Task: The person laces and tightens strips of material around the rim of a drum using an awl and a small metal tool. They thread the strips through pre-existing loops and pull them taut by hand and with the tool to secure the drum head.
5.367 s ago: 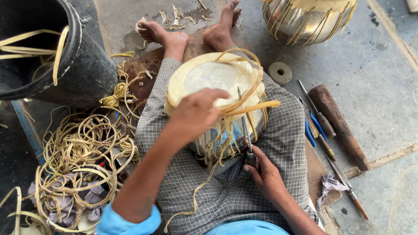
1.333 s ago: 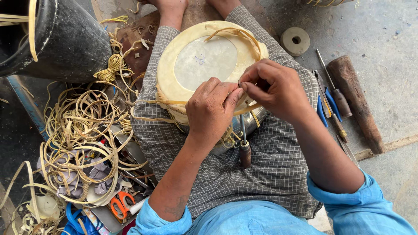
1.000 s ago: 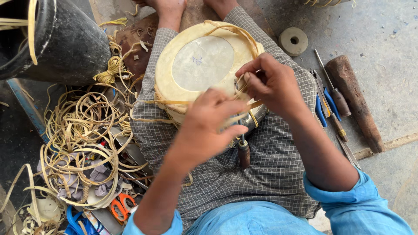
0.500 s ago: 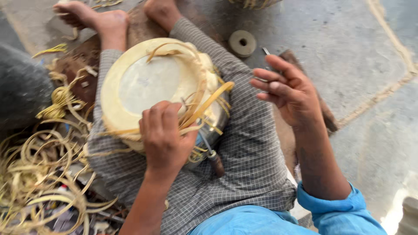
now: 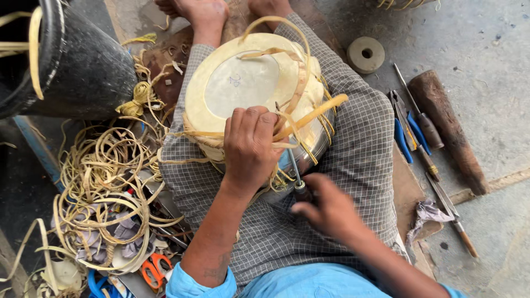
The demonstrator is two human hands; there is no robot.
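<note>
A round drum with a pale skin head and a shiny metal shell (image 5: 248, 83) lies tilted across the person's lap, on a grey checked cloth (image 5: 359, 165) stretched over both legs; the lap seems to cradle it so the rim faces up for lacing. The left hand (image 5: 249, 146) presses down on the near rim, fingers curled together over the flat yellow lacing strips (image 5: 309, 113), apparently pinning them taut. The right hand (image 5: 326, 207) sits just below the shell, fingers clamped on the dark handle of a thin metal awl (image 5: 292, 165) whose shaft runs up under the strips, likely to lever a gap. One drum and one awl are in hand. On the concrete floor (image 5: 486, 44) toward the right edge lie one brown wooden mallet (image 5: 447, 129), one pair of blue-handled pliers (image 5: 406, 129), and at least two more slim handled tools, all within reach of the right hand. One grey stone ring (image 5: 365, 54) rests near the top edge. At the left edge stand one black bucket (image 5: 77, 66) and one tangled heap of coiled yellow strips (image 5: 99, 187), with one pair of orange-handled scissors (image 5: 154, 270) near the bottom.
</note>
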